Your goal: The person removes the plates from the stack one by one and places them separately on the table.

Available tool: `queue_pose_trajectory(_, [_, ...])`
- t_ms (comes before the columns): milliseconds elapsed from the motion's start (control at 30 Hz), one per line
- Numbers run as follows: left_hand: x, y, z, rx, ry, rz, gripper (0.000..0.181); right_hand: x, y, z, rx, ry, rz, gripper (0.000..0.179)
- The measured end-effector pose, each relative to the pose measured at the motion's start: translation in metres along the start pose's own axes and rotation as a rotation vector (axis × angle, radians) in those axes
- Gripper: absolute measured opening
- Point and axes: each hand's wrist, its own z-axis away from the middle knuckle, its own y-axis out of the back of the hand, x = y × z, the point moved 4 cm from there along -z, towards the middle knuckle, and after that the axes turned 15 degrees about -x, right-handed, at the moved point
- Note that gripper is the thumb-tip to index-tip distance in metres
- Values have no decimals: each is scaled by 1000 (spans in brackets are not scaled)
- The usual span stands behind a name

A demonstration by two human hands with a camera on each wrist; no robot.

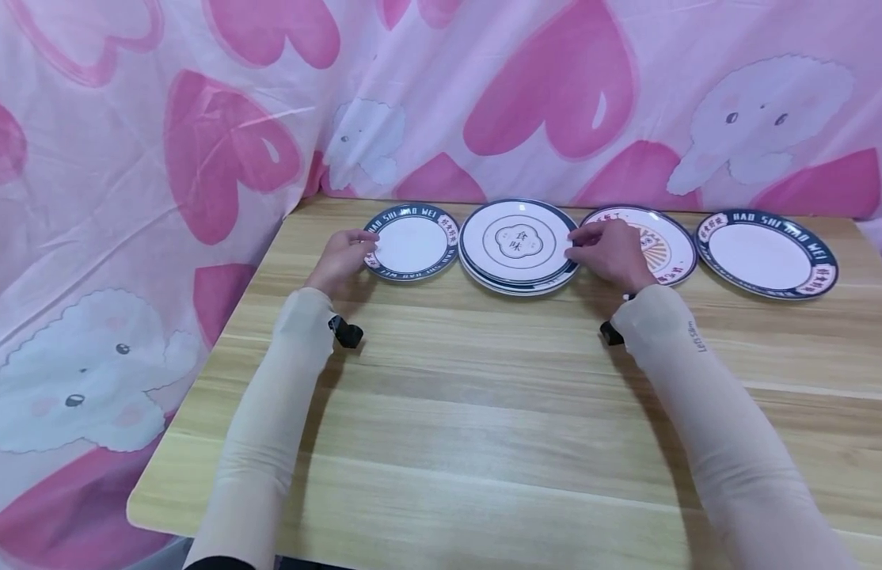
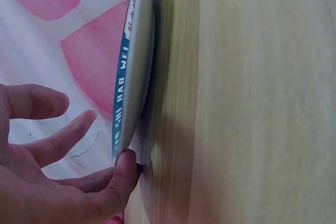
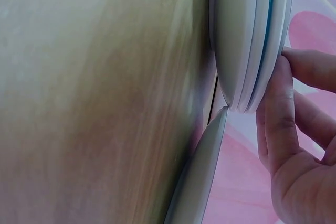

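On the table lies a small round plate with a dark teal rim and white lettering. At its left edge my left hand pinches the rim with thumb and a finger, the other fingers extended above it. To its right, several plates stand stacked; the top plate is white with a thin dark rim and a central flower-shaped emblem. My right hand holds this plate's right edge between thumb and forefinger. Its forearm partly covers a plate with red lettering and an orange ray pattern.
An oval plate with a dark rim lies farthest right. All the plates sit along the back of the wooden table. Behind them hangs a pink curtain with hearts and cartoon animals. The table's left edge runs beside my left arm.
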Motion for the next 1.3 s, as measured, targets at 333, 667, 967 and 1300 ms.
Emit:
queue_pose_trajectory(333, [3, 1, 2, 4, -7, -68, 36, 0, -1, 1, 9, -7, -5, 42])
queue_pose_trajectory(667, [13, 1, 4, 102, 17, -159, 33, -3, -2, 0, 37, 19, 35, 42])
queue_pose_trajectory(967, [19, 2, 6, 107, -57, -128, 32, -4, -1, 0, 42, 12, 46, 42])
queue_pose_trajectory(1300, [23, -4, 3, 201, -101, -61, 36, -2, 0, -1, 44, 6, 35, 44])
